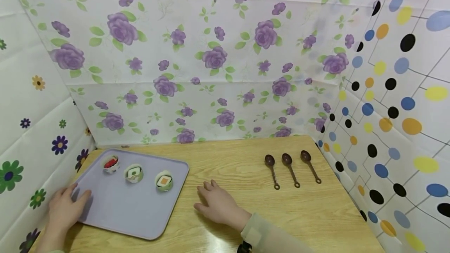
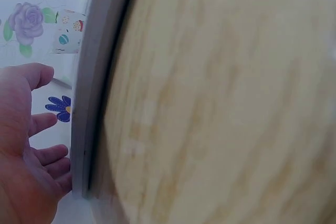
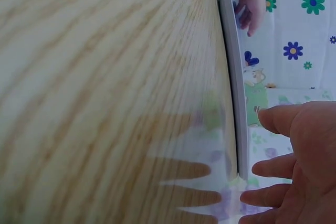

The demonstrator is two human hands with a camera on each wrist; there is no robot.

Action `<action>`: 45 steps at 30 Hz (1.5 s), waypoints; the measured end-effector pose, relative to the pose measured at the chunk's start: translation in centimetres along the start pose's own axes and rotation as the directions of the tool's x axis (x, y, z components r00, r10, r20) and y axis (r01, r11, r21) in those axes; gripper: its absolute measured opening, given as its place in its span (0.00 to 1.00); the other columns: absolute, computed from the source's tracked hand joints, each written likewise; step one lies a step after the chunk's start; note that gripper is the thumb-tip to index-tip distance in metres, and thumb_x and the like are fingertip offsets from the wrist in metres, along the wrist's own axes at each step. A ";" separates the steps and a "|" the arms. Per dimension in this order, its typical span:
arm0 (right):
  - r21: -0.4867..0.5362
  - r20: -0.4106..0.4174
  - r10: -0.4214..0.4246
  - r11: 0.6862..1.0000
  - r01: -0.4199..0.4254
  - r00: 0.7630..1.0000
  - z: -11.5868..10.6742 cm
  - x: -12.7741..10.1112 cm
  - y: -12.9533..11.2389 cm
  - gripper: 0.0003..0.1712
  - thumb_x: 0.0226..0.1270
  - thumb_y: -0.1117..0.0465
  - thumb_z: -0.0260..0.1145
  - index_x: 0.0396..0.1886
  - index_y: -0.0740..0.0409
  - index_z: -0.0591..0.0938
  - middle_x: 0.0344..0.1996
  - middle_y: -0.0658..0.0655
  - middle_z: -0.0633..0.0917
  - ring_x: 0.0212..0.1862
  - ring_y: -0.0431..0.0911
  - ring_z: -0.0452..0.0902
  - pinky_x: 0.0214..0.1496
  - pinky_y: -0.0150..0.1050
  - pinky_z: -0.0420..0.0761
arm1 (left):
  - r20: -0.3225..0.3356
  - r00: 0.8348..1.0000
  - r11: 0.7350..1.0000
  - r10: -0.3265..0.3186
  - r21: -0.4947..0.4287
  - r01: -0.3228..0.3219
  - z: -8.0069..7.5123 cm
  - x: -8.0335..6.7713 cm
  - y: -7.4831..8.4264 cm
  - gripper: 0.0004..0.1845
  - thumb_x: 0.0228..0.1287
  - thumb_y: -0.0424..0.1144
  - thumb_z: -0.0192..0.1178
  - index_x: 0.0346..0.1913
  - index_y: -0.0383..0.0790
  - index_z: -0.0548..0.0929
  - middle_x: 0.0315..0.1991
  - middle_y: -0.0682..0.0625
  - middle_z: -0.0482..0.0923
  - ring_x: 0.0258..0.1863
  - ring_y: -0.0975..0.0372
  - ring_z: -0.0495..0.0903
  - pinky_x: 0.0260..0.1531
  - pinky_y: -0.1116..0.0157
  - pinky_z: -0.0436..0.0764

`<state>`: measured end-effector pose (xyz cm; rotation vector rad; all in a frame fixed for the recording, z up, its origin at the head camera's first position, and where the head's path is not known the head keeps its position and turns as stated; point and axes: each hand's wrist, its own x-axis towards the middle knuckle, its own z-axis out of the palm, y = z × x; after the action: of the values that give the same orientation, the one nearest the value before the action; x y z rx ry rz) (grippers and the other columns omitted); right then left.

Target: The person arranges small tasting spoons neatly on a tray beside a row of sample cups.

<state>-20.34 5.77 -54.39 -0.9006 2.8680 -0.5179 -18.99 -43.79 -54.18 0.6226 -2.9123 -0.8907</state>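
At the lower edge of the head view, nearest the camera, a pale beige sleeve (image 1: pixel 261 232) covers the person's right forearm, with a black wristband (image 1: pixel 245 247) beneath it. The right hand (image 1: pixel 220 205) is released and holds nothing, its fingers extended and thumb apart; it is over the wooden table (image 1: pixel 228 163), between the tray and the spoons, a little clear of the tray's right edge.

The lilac rectangular tray (image 1: pixel 123 206) lies on the left part of the table, slightly turned. The left hand (image 1: pixel 65 208) is at its left edge, thumb spread over the tray side and the other fingers loosely extended along the rim; it is not clenched, and whether it touches the rim cannot be told.

Three small patterned cups stand in a row along the far part of the tray: a left cup (image 1: pixel 110 164) with a red piece in it, a middle cup (image 1: pixel 134 173) with a white square marked green, and a right cup (image 1: pixel 164 181) with a white square marked orange.

On the right of the table lie three dark brown spoons (image 1: pixel 287 160), side by side and apart, bowls toward the purple-rose backdrop (image 1: pixel 214 57), handles ending in rings.
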 end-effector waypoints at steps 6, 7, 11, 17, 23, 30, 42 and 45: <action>0.016 0.001 -0.002 1.000 0.002 1.000 -0.1 0.0 0.1 0.38 0.82 0.38 0.60 0.79 0.56 0.74 0.77 0.65 0.72 0.78 0.66 0.65 0.75 0.57 0.73 | -0.007 1.000 1.000 0.022 0.015 -0.022 -0.1 -0.1 0.0 0.47 0.81 0.56 0.52 0.78 0.15 0.53 0.72 0.11 0.45 0.72 0.17 0.45 0.71 0.25 0.51; 0.016 0.001 -0.002 1.000 0.002 1.000 -0.1 0.0 0.1 0.38 0.82 0.37 0.60 0.79 0.56 0.74 0.77 0.64 0.72 0.78 0.66 0.65 0.75 0.57 0.73 | -0.008 1.000 0.999 0.030 0.019 -0.030 -0.2 -0.1 0.0 0.47 0.81 0.56 0.52 0.78 0.15 0.53 0.71 0.11 0.45 0.71 0.17 0.45 0.71 0.25 0.51; 0.029 0.008 0.002 1.000 -0.002 1.000 -0.2 0.0 0.1 0.38 0.82 0.38 0.61 0.80 0.56 0.74 0.77 0.64 0.72 0.79 0.65 0.65 0.75 0.57 0.73 | -0.003 0.999 0.998 0.052 0.034 -0.052 -0.3 -0.2 0.0 0.48 0.81 0.57 0.52 0.78 0.15 0.53 0.70 0.10 0.46 0.70 0.16 0.45 0.69 0.25 0.51; 0.035 0.015 0.007 0.999 -0.007 1.000 -0.3 0.1 0.1 0.38 0.82 0.38 0.60 0.79 0.56 0.74 0.77 0.64 0.72 0.79 0.65 0.64 0.76 0.57 0.72 | 0.033 0.996 0.991 0.080 0.101 -0.083 -0.3 -0.3 0.0 0.50 0.81 0.61 0.51 0.76 0.12 0.54 0.67 0.08 0.50 0.66 0.15 0.49 0.66 0.25 0.51; 0.012 0.015 0.030 0.999 -0.030 0.999 -0.4 0.1 0.2 0.41 0.81 0.36 0.61 0.79 0.59 0.74 0.78 0.64 0.71 0.80 0.65 0.62 0.76 0.55 0.72 | 0.104 0.993 0.989 0.049 0.133 -0.063 -0.5 -0.8 0.9 0.53 0.81 0.65 0.47 0.76 0.13 0.52 0.69 0.08 0.50 0.65 0.16 0.51 0.66 0.25 0.52; -0.007 0.033 0.054 0.999 -0.054 0.998 -0.4 -0.1 0.2 0.45 0.80 0.34 0.61 0.79 0.64 0.72 0.78 0.66 0.70 0.81 0.65 0.60 0.77 0.53 0.71 | 0.180 0.983 0.991 0.031 0.123 -0.054 -0.6 -1.2 2.4 0.56 0.80 0.70 0.43 0.78 0.15 0.49 0.72 0.09 0.47 0.68 0.15 0.49 0.65 0.20 0.52; 0.064 0.038 0.122 0.990 -0.124 0.992 -0.1 0.0 1.4 0.50 0.79 0.35 0.63 0.82 0.68 0.66 0.81 0.67 0.66 0.83 0.64 0.54 0.77 0.56 0.70 | 0.281 0.952 0.984 0.118 0.097 -0.151 0.1 -2.2 5.0 0.54 0.82 0.67 0.44 0.74 0.10 0.53 0.70 0.09 0.51 0.69 0.17 0.55 0.69 0.26 0.59; 0.080 0.037 0.145 0.986 -0.147 0.989 -0.2 0.0 1.9 0.50 0.79 0.36 0.63 0.82 0.68 0.65 0.81 0.67 0.65 0.84 0.63 0.51 0.78 0.56 0.69 | 0.306 0.946 0.989 0.106 0.069 -0.133 0.2 -2.5 5.6 0.56 0.82 0.68 0.45 0.74 0.10 0.52 0.72 0.09 0.49 0.70 0.18 0.53 0.70 0.26 0.58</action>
<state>-21.42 7.33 -54.84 -0.6733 2.8330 -0.5956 -18.80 -38.52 -51.11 0.3320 -3.2340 -0.9191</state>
